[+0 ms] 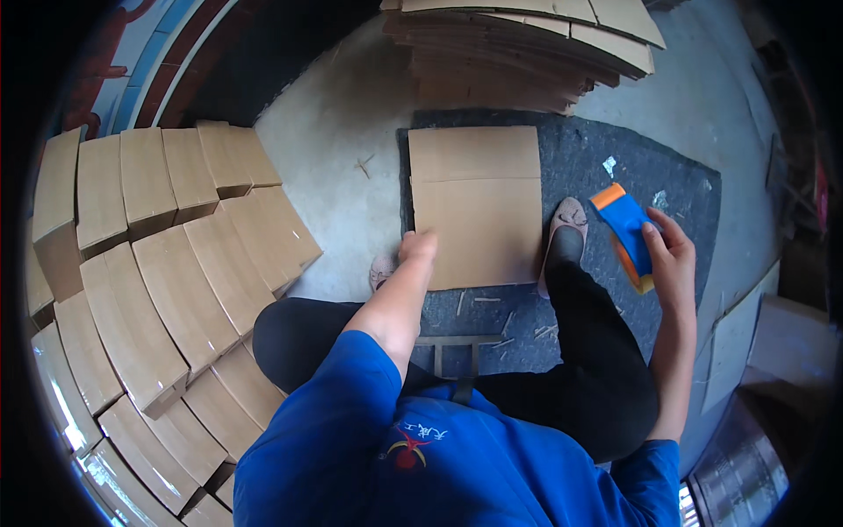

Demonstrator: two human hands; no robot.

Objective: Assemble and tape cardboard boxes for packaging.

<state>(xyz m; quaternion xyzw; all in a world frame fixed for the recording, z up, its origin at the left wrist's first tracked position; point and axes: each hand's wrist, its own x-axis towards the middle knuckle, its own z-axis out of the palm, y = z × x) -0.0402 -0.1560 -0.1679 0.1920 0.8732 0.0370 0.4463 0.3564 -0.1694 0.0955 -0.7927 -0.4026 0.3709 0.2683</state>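
A flattened cardboard box lies on a dark mat between my feet, with a crease across its far part. At its left edge, my left hand is closed, its curled fingers gripping the cardboard. To the right of the box, my right hand is wrapped round a blue and orange tape dispenser. The dispenser is raised beside my right shoe and apart from the cardboard. A roll of tape shows partly behind its blue body.
Closed cardboard boxes are stacked on the left. A tall pile of flat cardboard stands beyond the mat. Scraps lie on the mat, and my shoes flank the flattened box. Cardboard sheets lean at the right.
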